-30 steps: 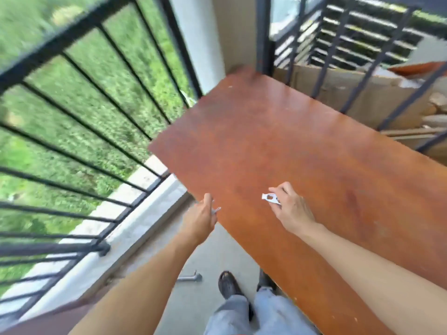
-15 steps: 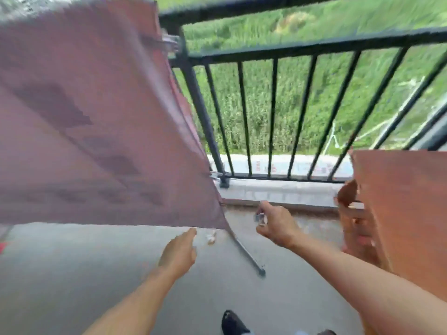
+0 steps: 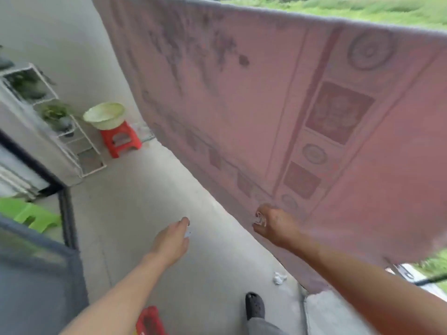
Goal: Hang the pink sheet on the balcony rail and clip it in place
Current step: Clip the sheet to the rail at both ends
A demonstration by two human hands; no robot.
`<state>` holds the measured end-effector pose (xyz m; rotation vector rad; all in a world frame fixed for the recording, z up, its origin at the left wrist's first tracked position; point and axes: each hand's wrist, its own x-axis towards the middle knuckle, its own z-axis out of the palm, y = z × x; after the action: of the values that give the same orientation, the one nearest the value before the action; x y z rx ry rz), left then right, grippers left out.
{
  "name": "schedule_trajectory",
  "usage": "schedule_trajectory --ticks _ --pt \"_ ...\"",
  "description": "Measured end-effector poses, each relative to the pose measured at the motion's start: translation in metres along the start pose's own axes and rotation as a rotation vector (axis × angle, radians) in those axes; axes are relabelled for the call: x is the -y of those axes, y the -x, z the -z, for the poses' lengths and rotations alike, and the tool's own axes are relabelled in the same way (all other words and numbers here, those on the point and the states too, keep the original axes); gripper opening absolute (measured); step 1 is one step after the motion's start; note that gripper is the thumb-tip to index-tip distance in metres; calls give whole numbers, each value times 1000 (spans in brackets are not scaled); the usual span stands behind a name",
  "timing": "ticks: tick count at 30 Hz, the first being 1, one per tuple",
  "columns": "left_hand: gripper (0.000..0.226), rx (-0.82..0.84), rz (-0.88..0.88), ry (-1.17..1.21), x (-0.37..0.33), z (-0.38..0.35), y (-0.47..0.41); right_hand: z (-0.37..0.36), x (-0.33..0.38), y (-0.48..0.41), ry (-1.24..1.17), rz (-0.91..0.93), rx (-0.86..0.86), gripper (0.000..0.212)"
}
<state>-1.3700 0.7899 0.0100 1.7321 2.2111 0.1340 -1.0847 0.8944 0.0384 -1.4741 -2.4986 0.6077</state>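
Note:
The pink sheet [image 3: 278,112], printed with squares and circles, hangs draped over the balcony rail and fills the right and top of the view; the rail itself is hidden under it. My right hand [image 3: 274,226] is held in front of the sheet's lower edge, fingers curled round a pale clip [image 3: 260,220]. My left hand [image 3: 171,243] is stretched out over the floor, apart from the sheet, and pinches a small pale clip [image 3: 187,234] at its fingertips.
A red stool [image 3: 121,142] carrying a pale basin [image 3: 105,116] stands at the back by a white plant rack [image 3: 63,122]. A green stool [image 3: 31,215] sits at the left. A crumpled white scrap [image 3: 279,278] lies on the concrete floor near my shoe [image 3: 255,305].
The view has swung left from the wooden board and open railing to the hanging sheet. Both hands keep their clips; my right hand has come up close to the sheet's lower edge.

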Motion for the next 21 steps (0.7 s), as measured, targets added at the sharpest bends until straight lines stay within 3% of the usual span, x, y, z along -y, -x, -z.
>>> schedule_trajectory --ticks 3,15,21 --pt "35 -23 76 38 50 17 -34 -14 28 -75 8 121 37 19" --pt "29 -133 414 -58 200 137 -198 -58 164 -403 -3 466 81 28" --pt "29 -183 460 -81 288 177 -263 -95 247 -542 53 675 119 29"
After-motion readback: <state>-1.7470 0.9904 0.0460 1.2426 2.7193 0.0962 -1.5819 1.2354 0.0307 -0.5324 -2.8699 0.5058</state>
